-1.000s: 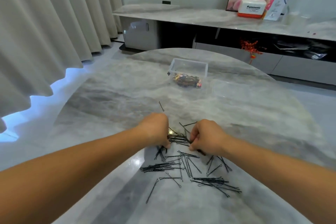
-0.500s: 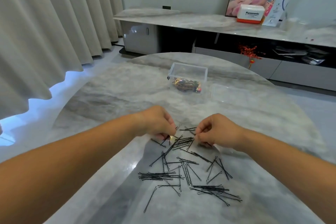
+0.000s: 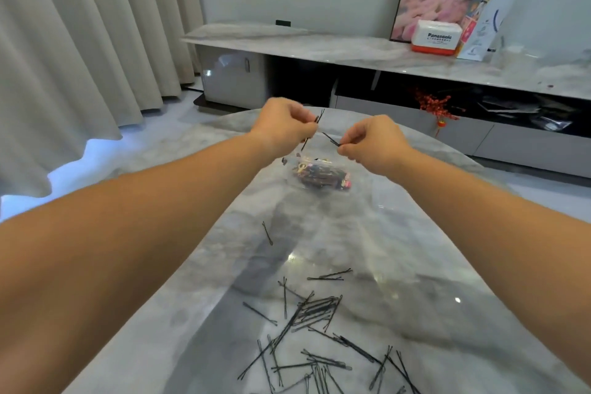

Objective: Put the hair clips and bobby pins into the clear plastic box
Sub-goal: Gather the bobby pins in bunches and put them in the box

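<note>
Both hands are hovering above the clear plastic box [image 3: 323, 174], each pinching black bobby pins: the left hand [image 3: 281, 128] is closed on a pin or two that stick up and down out of its fingertips, and the right hand [image 3: 374, 141] is closed on a pin angled up toward the left hand. Directly under them the box, its walls nearly invisible, is already holding a tangle of colourful hair clips [image 3: 321, 174].

Nearer the person than the box, one stray pin [image 3: 267, 233] is lying alone on the marble table [image 3: 447, 265], and nearer still the main scatter of bobby pins [image 3: 319, 336] is waiting. To drop these cleanly, the hands should probably come lower over the middle of the box before the fingers part, since thin pins bounce off a rim or skid on polished stone; gathering bundles, not single pins, would likely speed the remaining work.

Beyond the box, on the long counter, a white and orange carton [image 3: 436, 41] is reading "Panasonic"; the smaller line beneath is illegible.
</note>
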{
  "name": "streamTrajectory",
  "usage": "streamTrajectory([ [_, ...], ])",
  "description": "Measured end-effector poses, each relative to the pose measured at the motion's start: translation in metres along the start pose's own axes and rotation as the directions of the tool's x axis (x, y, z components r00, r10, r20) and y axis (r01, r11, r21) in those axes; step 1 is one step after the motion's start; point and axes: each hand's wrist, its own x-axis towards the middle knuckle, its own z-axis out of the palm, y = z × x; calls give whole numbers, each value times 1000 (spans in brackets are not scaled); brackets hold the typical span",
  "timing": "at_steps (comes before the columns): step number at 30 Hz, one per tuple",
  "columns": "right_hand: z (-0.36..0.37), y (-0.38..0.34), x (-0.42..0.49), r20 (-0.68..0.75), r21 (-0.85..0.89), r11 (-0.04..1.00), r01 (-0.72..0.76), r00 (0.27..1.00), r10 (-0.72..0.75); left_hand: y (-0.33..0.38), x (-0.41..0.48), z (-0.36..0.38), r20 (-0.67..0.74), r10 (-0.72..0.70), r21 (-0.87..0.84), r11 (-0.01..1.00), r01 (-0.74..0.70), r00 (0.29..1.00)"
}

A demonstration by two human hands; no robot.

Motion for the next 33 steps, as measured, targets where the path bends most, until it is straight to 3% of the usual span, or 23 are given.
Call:
streamTrajectory([
  [6, 17, 7, 22, -45, -108, 988, 112, 992, -117, -13, 20, 12, 75, 102, 326, 938, -121, 992],
  [12, 6, 19, -8, -118, -96, 985, 140, 981, -151, -27, -4, 3, 48, 176, 426, 887, -179, 983],
  [14, 2, 24, -34, -18, -91, 987, 135, 990, -137, -26, -27, -3, 98, 159, 453, 872, -187, 982],
  [16, 2, 26, -66, 236, -122, 981, 153, 964, -121, -27, -59, -9, 223, 96, 461, 866, -192, 970],
  [18, 8, 26, -102, 496, -158, 970, 186, 864, -85, -29, -96, -13, 399, 24, 490, 839, -236, 917],
  [20, 19, 25, -134, 637, -249, 926, 283, 768, -64, -35, -130, -16, 531, -76, 581, 757, -297, 844],
  [22, 30, 25, -155, 675, -335, 862, 380, 735, -62, -42, -158, -16, 589, -187, 645, 695, -318, 786],
  [24, 39, 23, -167, 648, -346, 845, 409, 755, -100, -47, -181, -16, 589, -248, 675, 674, -300, 769],
  [29, 46, 20, -179, 590, -246, 932, 266, 804, -74, -49, -204, -7, 545, -237, 659, 715, -235, 804],
  [33, 42, 19, -185, 583, -306, 906, 291, 810, -63, -47, -206, -4, 564, -237, 655, 711, -254, 791],
])
